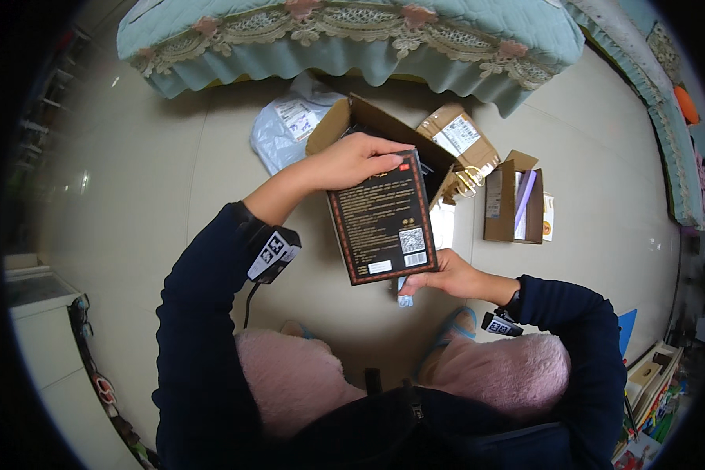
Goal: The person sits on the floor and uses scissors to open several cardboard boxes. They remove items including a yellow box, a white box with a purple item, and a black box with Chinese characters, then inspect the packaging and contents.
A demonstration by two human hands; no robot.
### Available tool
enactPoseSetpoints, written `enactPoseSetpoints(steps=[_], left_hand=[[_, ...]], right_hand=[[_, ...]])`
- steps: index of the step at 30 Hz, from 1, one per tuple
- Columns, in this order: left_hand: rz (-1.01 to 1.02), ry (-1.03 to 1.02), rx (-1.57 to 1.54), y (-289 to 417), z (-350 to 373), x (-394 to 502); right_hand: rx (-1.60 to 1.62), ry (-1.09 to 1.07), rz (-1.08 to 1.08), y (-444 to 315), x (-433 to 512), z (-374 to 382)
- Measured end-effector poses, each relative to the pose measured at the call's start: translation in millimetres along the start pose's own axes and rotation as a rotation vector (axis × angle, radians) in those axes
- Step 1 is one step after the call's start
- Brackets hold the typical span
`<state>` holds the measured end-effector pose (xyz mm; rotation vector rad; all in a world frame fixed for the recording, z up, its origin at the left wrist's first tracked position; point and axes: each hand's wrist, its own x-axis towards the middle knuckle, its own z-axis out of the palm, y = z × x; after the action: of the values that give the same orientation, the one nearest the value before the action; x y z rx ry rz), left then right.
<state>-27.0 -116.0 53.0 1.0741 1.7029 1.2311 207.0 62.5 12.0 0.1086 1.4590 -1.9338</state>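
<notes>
Between my hands is a flat black box with a red patterned border, small gold print and a printed code. My left hand grips its top edge, fingers bent over the far side. My right hand holds the lower right corner, with the thumb below the edge. Behind the black box stands an open cardboard carton, its flaps raised. Dark things show inside it, too covered to name. A small light-blue item shows just under the black box; its kind is unclear.
A pale plastic mailer bag lies left of the carton. A labelled cardboard parcel and a gold wire object lie to its right. Farther right, a small open carton holds a purple item. A skirted bed borders the far side.
</notes>
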Motion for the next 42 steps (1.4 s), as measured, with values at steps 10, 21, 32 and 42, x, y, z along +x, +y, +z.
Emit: enactPoseSetpoints(steps=[10,21,32,42], left_hand=[[-0.029,0.004,-0.007,-7,0,2],[-0.053,-0.005,0.040,-15,-1,3],[-0.071,-0.014,0.021,-17,-1,3],[-0.079,-0.023,0.027,-16,0,4]], right_hand=[[0.006,0.004,0.003,0,0,-1],[0.005,0.005,0.032,0,1,-1],[-0.011,-0.001,0.034,0,1,-1],[0.008,0.001,0.027,1,0,0]])
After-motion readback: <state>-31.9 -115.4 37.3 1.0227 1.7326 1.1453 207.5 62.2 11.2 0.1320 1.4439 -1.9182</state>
